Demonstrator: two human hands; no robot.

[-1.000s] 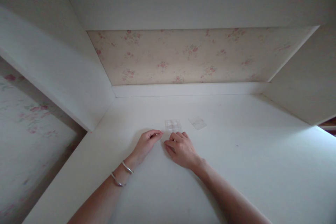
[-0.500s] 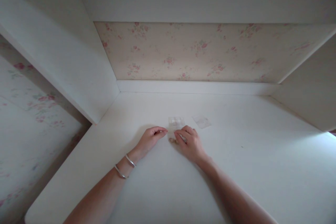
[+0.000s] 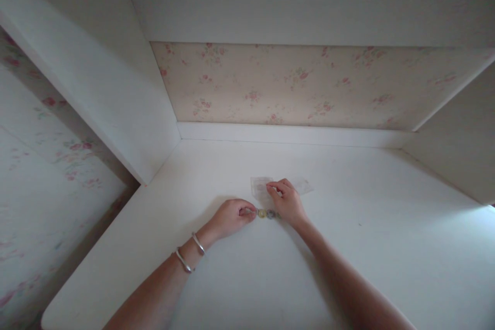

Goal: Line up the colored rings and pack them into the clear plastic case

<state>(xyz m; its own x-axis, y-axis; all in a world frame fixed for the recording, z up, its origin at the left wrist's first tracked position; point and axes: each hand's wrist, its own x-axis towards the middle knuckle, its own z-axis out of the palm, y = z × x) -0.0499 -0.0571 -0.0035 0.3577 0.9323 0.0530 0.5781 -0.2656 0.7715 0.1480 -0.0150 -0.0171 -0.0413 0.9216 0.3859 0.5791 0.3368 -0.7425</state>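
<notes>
A short row of small round pieces, coin-like in look, lies on the white tabletop: a yellowish piece (image 3: 262, 213) beside a grey one (image 3: 270, 214), with part of another by my right hand. My left hand (image 3: 234, 217), two silver bangles on its wrist, has thumb and forefinger pinched at the row's left end; whether they grip a piece is hidden. Above the row, my right hand (image 3: 289, 202) pinches its fingertips over a clear plastic square (image 3: 259, 182); what is between them is too small to make out. A second clear square (image 3: 303, 185) lies partly behind that hand.
The white desk (image 3: 232, 278) is bounded by a side panel (image 3: 116, 93) at left, a low back ledge (image 3: 294, 133) and another panel (image 3: 460, 139) at right. Floral wallpaper (image 3: 278, 85) covers the back. A tiny speck (image 3: 360, 225) lies on the right.
My left hand has moved slightly right and nearer me, to the row's end. My right hand has lifted away from the round pieces onto the clear square, so more of the pieces show.
</notes>
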